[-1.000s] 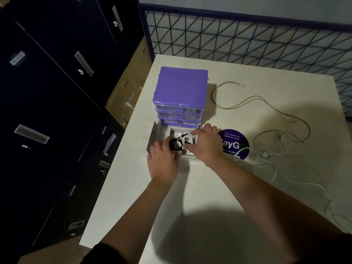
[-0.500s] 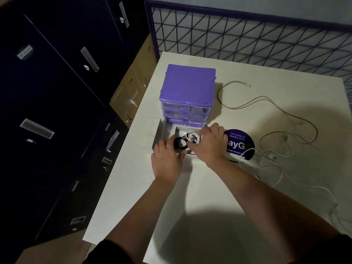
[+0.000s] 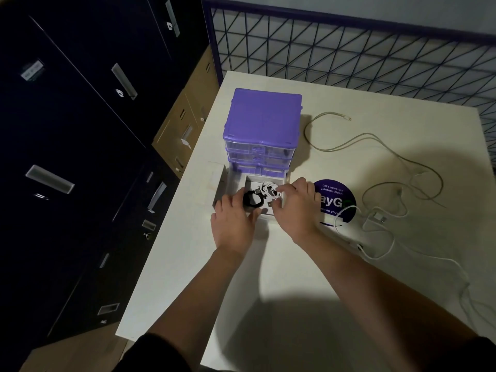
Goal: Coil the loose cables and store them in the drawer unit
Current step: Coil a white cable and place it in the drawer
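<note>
The drawer unit point(image 3: 261, 116) is showing a matt purple plastic top over clear, glossy plastic drawers point(image 3: 257, 151). The table point(image 3: 375, 291) is looking smooth and matt; the cabinets point(image 3: 80, 130) are looking like dark painted metal.

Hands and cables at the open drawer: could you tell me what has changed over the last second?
Very little. Both hands stay at the open bottom drawer: the left hand by the black coil, the right hand on the white coil. Its fingers shifted slightly. The drawer unit and loose cables have not moved.
</note>
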The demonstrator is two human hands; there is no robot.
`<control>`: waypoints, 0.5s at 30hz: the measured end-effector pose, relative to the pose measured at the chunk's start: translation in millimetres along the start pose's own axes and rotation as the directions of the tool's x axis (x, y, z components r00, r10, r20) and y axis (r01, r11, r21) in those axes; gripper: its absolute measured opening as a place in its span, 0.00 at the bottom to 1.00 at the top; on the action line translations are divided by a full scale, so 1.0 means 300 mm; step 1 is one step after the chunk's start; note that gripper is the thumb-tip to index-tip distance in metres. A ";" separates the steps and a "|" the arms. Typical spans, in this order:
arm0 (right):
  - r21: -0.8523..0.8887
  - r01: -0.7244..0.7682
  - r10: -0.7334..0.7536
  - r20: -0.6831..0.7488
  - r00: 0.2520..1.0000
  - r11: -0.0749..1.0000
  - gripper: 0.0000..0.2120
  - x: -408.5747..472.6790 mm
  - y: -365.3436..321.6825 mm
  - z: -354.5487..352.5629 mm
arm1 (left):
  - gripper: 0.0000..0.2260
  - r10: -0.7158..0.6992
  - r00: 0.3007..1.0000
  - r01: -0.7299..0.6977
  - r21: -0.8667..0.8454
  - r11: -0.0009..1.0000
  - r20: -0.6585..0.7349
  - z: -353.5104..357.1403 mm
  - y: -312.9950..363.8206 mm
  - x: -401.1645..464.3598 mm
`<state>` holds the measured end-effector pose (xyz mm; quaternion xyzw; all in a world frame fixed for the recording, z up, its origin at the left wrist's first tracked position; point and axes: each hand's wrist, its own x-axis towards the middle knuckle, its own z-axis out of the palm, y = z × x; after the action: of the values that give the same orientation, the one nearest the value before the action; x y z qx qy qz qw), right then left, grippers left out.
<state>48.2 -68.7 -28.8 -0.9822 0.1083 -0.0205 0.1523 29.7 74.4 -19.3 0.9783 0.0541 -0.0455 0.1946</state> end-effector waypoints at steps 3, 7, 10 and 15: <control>-0.004 0.009 -0.009 0.021 1.000 1.000 0.11 0.002 0.015 0.001 | 0.28 -0.007 1.000 0.007 0.001 1.000 0.006 -0.001 0.002 -0.002; -0.016 0.022 -0.021 0.057 0.998 1.000 0.12 0.017 0.018 -0.005 | 0.28 -0.007 1.000 0.007 0.000 1.000 0.013 -0.005 0.004 -0.002; -0.019 0.016 -0.015 0.040 0.999 1.000 0.12 0.022 0.008 -0.010 | 0.29 -0.017 0.999 0.017 -0.009 1.000 0.030 -0.007 0.002 0.003; 0.029 0.030 -0.033 0.108 0.994 0.999 0.14 0.020 0.028 -0.032 | 0.29 -0.014 0.999 0.014 0.004 1.000 0.034 -0.011 0.005 0.004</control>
<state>51.7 -80.6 -22.1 -0.9812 0.0843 0.0289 0.1712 31.4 74.4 -15.7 0.9773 0.0577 -0.0635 0.1935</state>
